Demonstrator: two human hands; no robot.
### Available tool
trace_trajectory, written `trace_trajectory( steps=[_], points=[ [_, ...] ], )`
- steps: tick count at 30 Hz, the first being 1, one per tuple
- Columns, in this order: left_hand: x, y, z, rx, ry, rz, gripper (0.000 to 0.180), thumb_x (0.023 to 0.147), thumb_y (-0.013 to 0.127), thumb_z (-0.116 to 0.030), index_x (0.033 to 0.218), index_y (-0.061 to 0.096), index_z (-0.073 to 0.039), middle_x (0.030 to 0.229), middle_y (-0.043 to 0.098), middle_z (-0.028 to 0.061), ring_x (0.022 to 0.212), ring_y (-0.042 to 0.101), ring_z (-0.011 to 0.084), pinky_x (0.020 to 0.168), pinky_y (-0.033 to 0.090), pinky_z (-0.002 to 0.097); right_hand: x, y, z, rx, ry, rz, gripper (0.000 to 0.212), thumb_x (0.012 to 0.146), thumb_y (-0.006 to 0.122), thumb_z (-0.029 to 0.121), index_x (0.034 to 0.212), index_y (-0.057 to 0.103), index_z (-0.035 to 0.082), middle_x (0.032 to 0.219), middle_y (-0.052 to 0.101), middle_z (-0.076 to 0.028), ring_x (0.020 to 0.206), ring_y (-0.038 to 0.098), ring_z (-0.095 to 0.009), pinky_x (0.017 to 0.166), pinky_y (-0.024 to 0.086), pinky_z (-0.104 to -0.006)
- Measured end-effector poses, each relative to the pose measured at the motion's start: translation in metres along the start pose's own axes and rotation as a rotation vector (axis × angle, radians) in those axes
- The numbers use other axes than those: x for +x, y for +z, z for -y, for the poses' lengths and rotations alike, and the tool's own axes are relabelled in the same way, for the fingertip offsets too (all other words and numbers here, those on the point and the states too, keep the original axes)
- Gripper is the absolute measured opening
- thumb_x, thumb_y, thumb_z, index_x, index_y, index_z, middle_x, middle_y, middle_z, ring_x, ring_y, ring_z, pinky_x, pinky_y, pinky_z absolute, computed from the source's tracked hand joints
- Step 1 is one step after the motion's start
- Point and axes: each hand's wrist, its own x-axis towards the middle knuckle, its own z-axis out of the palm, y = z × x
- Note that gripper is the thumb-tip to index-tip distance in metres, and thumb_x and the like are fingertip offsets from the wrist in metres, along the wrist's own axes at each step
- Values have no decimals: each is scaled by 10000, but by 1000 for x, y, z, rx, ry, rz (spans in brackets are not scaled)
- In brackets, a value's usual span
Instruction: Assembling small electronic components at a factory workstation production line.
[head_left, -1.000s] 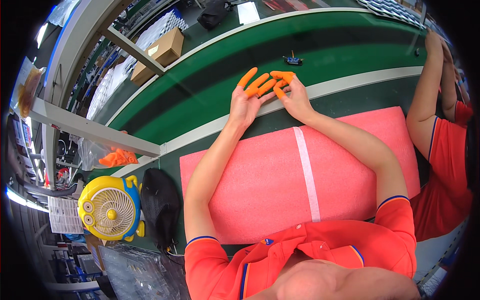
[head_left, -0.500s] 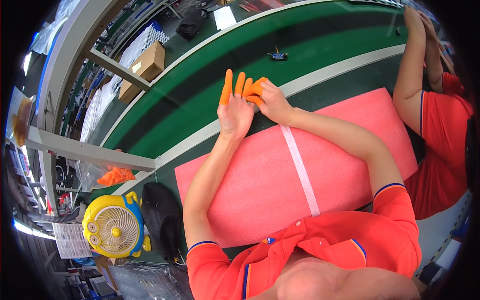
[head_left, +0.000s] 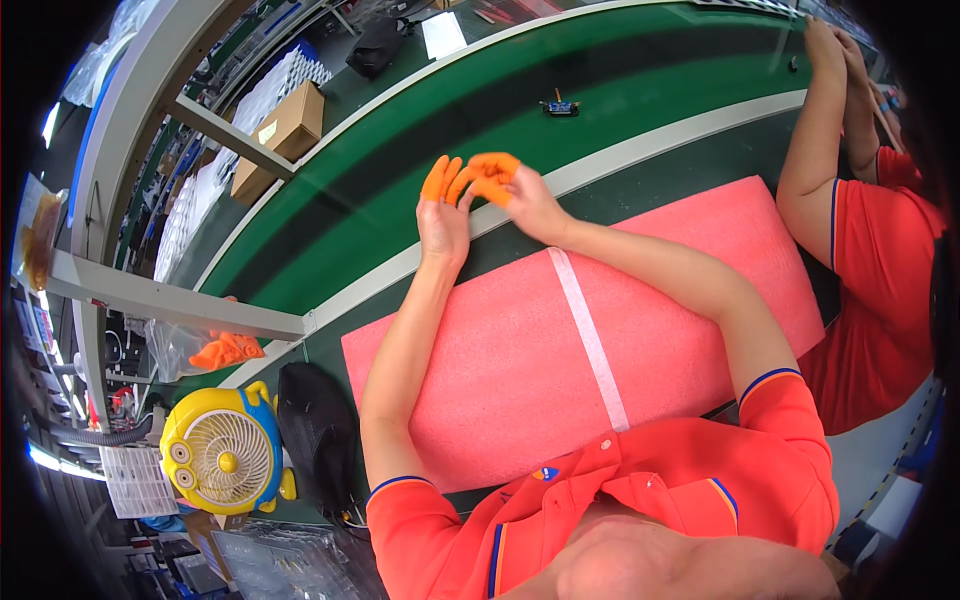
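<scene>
Both my hands are raised close together over the far edge of the pink foam block, with orange finger cots on the fingers. My left hand [head_left: 443, 228] points upward, its fingers a little bent and holding no separate object. My right hand [head_left: 537, 207] reaches in from the right, its thumb and fingertips closed around an orange finger cot [head_left: 458, 186] on a left-hand finger. Slight blur hides the exact contact. Under my forearms lies the pink foam block [head_left: 500, 380], with a white strap [head_left: 590, 345] across it.
A small blue circuit board [head_left: 560, 107] lies on the green conveyor belt [head_left: 370, 190]. At left are a yellow fan [head_left: 222, 450], a black bag [head_left: 315, 425], a plastic bag of orange finger cots [head_left: 225, 350] and a metal frame [head_left: 190, 295]. A co-worker's arm [head_left: 812, 150] is at right.
The fingers of my left hand have bent from stretched out, and that hand has dropped slightly. My right hand has shifted a little left, its fingers now at a different left-hand finger.
</scene>
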Motion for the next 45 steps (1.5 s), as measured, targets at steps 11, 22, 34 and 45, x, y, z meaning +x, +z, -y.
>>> trace_trajectory(
  steps=[11, 22, 34, 45],
  points=[
    [9, -13, -10, 1045, 333, -227, 197, 766, 637, -45, 957, 617, 1, 921, 620, 109, 806, 614, 169, 684, 481, 270, 42, 16, -28, 899, 316, -10, 523, 927, 388, 210, 1405, 186, 147, 1424, 234, -114, 1160, 439, -234, 998, 305, -353],
    [10, -14, 9, 1259, 350, -172, 103, 753, 609, -58, 819, 588, 20, 800, 581, 158, 702, 580, 290, 652, 454, 375, 39, 30, -28, 930, 285, 5, 518, 921, 344, 112, 1410, 173, 135, 1426, 218, -115, 1200, 383, -228, 1033, 269, -352],
    [3, 7, 1, 1036, 499, -291, 100, 778, 613, -44, 858, 587, 10, 797, 588, 104, 711, 594, 189, 648, 464, 281, 35, 24, -21, 911, 315, 101, 473, 944, 295, 219, 1400, 212, 129, 1387, 293, -117, 1202, 380, -219, 1041, 261, -351],
    [5, -5, 7, 1171, 518, -181, 99, 802, 581, -24, 882, 570, 33, 799, 580, 98, 719, 587, 182, 644, 468, 281, 31, 28, -18, 760, 278, 166, 548, 929, 330, 376, 1407, 200, 141, 1386, 298, -92, 1234, 332, -201, 1052, 221, -347]
  ],
)
